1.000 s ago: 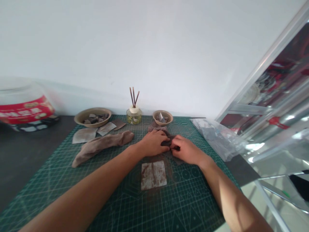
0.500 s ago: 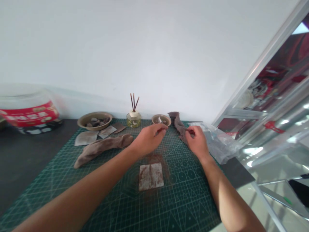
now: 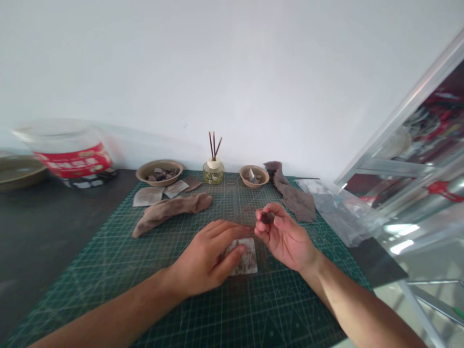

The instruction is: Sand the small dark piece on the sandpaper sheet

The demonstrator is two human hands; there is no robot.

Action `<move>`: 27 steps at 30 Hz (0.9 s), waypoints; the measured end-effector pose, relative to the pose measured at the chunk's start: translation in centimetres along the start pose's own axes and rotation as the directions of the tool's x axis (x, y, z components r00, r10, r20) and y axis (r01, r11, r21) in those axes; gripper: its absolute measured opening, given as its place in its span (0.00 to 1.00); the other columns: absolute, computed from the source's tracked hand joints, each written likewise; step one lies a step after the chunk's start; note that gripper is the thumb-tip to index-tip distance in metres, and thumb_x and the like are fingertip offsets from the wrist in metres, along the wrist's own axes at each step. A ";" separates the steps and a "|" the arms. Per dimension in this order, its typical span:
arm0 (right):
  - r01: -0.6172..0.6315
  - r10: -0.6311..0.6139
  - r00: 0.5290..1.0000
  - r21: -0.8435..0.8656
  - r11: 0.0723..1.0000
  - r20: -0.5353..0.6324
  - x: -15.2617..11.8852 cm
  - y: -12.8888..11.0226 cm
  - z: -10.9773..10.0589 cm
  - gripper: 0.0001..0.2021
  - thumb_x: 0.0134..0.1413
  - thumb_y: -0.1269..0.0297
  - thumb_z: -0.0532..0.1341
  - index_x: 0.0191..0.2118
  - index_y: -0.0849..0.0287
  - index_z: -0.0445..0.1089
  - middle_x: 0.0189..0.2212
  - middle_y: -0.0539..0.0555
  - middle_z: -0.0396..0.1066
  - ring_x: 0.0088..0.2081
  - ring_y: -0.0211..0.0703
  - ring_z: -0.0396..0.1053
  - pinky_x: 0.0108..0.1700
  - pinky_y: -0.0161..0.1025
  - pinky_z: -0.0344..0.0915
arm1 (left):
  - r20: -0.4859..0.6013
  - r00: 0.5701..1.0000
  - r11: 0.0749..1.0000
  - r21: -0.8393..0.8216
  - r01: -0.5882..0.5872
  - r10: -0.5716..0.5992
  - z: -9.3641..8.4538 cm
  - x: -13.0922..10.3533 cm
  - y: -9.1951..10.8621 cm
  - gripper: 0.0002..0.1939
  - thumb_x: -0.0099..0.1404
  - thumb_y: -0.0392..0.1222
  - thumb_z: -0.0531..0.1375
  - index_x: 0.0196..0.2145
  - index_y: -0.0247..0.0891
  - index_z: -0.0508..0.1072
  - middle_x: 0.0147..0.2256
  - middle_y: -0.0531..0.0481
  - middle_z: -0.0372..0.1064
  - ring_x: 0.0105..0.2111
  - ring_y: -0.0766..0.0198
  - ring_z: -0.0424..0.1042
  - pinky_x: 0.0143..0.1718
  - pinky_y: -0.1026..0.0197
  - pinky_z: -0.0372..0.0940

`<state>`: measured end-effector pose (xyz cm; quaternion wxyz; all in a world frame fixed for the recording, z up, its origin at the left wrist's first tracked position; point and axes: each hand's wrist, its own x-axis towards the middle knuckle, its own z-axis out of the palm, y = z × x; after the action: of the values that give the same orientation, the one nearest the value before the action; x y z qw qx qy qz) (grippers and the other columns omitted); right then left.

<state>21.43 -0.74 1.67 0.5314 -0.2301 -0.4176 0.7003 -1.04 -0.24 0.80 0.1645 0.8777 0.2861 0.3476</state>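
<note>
The small dark piece (image 3: 267, 218) is just beyond the stained square sheet (image 3: 248, 256) and a little to its right, raised between the thumb and fingertips of the right hand (image 3: 286, 237), whose palm is turned partly upward. The left hand (image 3: 213, 253) reaches over the square's left part, fingers loosely extended and thumb apart, grasping nothing that shows; whether it presses on the sheet I cannot tell.

Beyond the square and to the left, a wide shallow bowl (image 3: 170, 182) holds a heap of greyish, angular chunks. Almost straight beyond the square, a smaller bowl (image 3: 253, 184) contains little pieces and a pale pointed scrap. Between the bowls, farther off than the square, a clear glass bottle (image 3: 213, 175) with a cream collar carries three dark sticks. Far left of the square are a transparent jar (image 3: 76, 159) with a red label band and a brown dish (image 3: 21, 182).

The square is flat, whitish and smeared brown, lying on a green gridded mat (image 3: 282, 309) over the dark desk (image 3: 54, 232). Left of it stretches a long, soft brown cloth roll (image 3: 170, 212); right of it, beyond the right hand, sprawls a nubbly grey-brown towel (image 3: 297, 200), then a crinkled clear plastic bag (image 3: 340, 212).
</note>
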 end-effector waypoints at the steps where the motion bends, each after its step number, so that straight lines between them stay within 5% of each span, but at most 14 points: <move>1: 0.004 -0.004 1.000 -0.012 1.000 0.006 -0.1 -0.1 -0.1 0.12 0.54 0.59 0.69 0.43 0.50 0.71 0.43 0.48 0.72 0.37 0.35 0.73 0.48 0.36 0.74 | 0.016 1.000 1.000 0.018 -0.006 0.005 -0.2 0.0 -0.2 0.14 0.71 0.41 0.54 0.52 0.43 0.72 0.48 0.46 0.75 0.47 0.57 0.74 0.50 0.53 0.69; 4: 0.030 -0.026 0.999 -0.115 0.993 0.033 -0.3 -0.5 -0.4 0.11 0.56 0.56 0.69 0.43 0.49 0.72 0.43 0.48 0.72 0.36 0.35 0.73 0.45 0.37 0.74 | 0.085 0.996 0.997 0.074 -0.004 -0.002 -0.9 0.1 -0.6 0.13 0.70 0.41 0.54 0.49 0.42 0.74 0.46 0.46 0.76 0.47 0.57 0.73 0.50 0.52 0.67; 7: 0.128 -0.097 0.991 -0.404 0.906 0.097 -0.7 -0.8 -0.5 0.08 0.59 0.56 0.65 0.44 0.49 0.72 0.40 0.50 0.71 0.35 0.38 0.70 0.41 0.39 0.71 | 0.243 0.970 0.994 0.105 -0.026 0.000 -1.6 0.2 -0.9 0.13 0.69 0.40 0.56 0.49 0.44 0.74 0.47 0.48 0.75 0.48 0.56 0.71 0.52 0.52 0.64; 12: 0.346 -0.148 0.938 -0.885 0.310 0.315 -1.1 0.0 0.5 0.09 0.58 0.68 0.62 0.45 0.50 0.70 0.40 0.53 0.70 0.40 0.44 0.68 0.45 0.44 0.68 | 0.366 0.925 0.971 0.237 0.015 -0.103 -1.9 -0.5 -0.8 0.14 0.62 0.44 0.63 0.46 0.46 0.75 0.45 0.50 0.72 0.45 0.54 0.70 0.50 0.50 0.62; 16: 0.434 -0.072 0.899 -0.901 0.015 0.432 -0.9 1.5 1.2 0.09 0.58 0.69 0.62 0.44 0.52 0.68 0.40 0.54 0.72 0.44 0.48 0.69 0.49 0.47 0.66 | 0.379 0.911 0.953 0.298 0.044 -0.161 -1.7 -0.8 -0.5 0.10 0.61 0.44 0.64 0.42 0.43 0.74 0.43 0.49 0.70 0.44 0.54 0.69 0.49 0.50 0.62; 27: 0.398 0.111 0.917 -0.879 -0.261 0.383 -1.1 2.5 1.6 0.04 0.65 0.65 0.59 0.39 0.57 0.70 0.35 0.53 0.71 0.40 0.48 0.64 0.46 0.47 0.62 | 0.369 0.900 0.921 0.382 0.082 -0.233 -2.5 -1.3 0.2 0.13 0.62 0.49 0.66 0.39 0.39 0.74 0.41 0.48 0.70 0.44 0.51 0.68 0.48 0.47 0.62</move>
<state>19.19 -2.54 0.32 0.1490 -0.3868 -0.9084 0.0546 -3.48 -0.98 2.00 0.0864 0.9191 0.3750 0.0849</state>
